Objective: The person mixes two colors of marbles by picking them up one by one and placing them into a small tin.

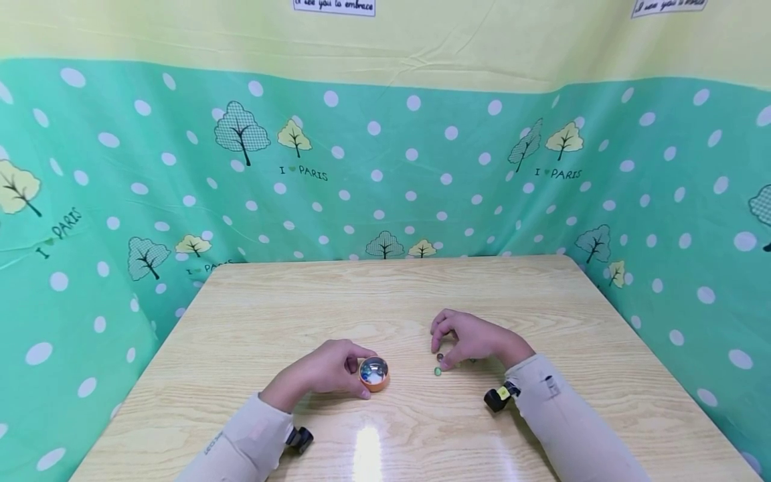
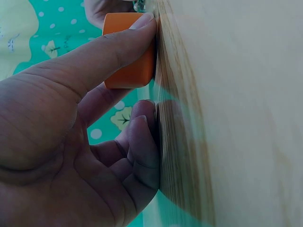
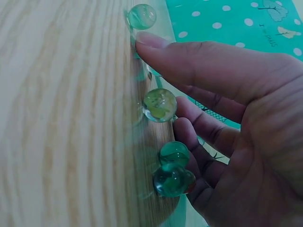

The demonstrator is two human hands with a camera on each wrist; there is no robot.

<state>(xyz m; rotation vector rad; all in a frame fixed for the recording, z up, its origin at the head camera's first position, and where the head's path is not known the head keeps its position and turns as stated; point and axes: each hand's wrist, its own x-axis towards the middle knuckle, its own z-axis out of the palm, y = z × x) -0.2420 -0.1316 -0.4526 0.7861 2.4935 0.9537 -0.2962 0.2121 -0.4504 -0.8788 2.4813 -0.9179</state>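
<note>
The worktop (image 1: 289, 301) runs out of frame below. The right hand (image 1: 472, 337) arches, any grip impossible to tell; the left hand (image 1: 328, 368) pinches the orange cylinder (image 1: 375, 375), partly covering its side. Marbles (image 3: 160, 105) lie beside the right hand, partly hidden from above.

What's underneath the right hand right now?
At least four greenish marbles sit on the table under or beside the right hand; whatever lies directly behind it is covered.

"Surface?"
"Pale wood-grain table (image 1: 397, 288), glossy, reflecting light"
"Items resting on it?"
"One orange round container (image 1: 375, 373), shiny-topped; several glass marbles (image 3: 160, 105), some green, to its right"
</note>
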